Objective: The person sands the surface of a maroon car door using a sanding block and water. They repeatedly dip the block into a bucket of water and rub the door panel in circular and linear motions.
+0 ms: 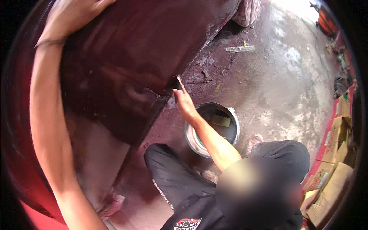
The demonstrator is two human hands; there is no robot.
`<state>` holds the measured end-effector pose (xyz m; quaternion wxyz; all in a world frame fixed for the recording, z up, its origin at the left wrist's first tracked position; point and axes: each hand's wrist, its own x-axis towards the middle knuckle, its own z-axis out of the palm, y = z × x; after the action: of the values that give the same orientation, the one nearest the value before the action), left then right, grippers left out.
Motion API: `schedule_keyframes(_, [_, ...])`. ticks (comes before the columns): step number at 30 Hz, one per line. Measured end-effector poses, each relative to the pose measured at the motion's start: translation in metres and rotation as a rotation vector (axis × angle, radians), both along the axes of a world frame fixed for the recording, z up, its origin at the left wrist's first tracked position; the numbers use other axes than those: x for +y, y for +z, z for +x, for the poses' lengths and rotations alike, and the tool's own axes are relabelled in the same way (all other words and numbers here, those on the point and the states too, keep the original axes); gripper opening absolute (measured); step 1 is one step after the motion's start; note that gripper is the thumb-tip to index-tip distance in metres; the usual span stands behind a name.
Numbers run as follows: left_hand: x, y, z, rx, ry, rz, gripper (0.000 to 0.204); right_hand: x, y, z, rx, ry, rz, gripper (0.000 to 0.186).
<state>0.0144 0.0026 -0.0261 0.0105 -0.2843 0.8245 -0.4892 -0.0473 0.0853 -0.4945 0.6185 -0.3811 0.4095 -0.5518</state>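
My left hand (pixel 73 16) lies at the top left against a dark maroon car body panel (pixel 126 50). Its thumb stretches out to the right; the other fingers are cut off by the frame. Lower down, my right hand (pixel 185 104) reaches the panel's bottom edge, thumb and fingers bent around a small dark spot that I cannot make out. Under my right forearm stands a round bucket (pixel 235 120) with dark liquid inside. A yellowish block (pixel 221 121) shows in the bucket.
My bent knees in dark trousers (pixel 283 153) flank the bucket. Flattened cardboard boxes (pixel 329 153) line the right side. A whitish strip (pixel 240 49) and dark scraps (pixel 207 75) lie on the stained concrete floor (pixel 264 92). An orange-red object (pixel 327 23) stands far right.
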Motion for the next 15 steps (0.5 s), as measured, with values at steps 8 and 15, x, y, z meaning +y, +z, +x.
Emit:
schedule_keyframes(8, [0.108,-0.291,-0.019,1.005,-0.04,1.005,0.017,0.055,-0.053,-0.136,0.451,0.477,0.41,0.034])
schedule_keyframes(15, [0.199,-0.574,-0.031,0.76,0.925,1.389,0.024,0.064,-0.147,-0.121,0.96,0.44,0.591,0.056])
